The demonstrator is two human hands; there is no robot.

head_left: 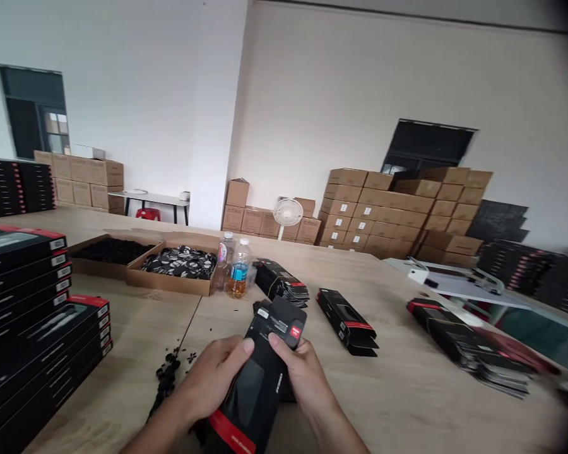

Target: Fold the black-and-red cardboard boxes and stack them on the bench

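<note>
One table (383,403); over it, well before the far edge, one black box (264,386), clamped between left hand (218,371) and right hand (306,372). Could perhaps crease at the flap (286,309) by uneven thumb pressure; could scatter black pieces (166,372) by left forearm's (158,419) sweep. Cut off: box's lower end. Hidden: most fingers. Unreadable: white label (263,313).

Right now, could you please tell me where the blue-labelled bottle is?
The blue-labelled bottle stands on the table, slightly left of centre in the head view, just right of another bottle and beyond the held black box.
</note>
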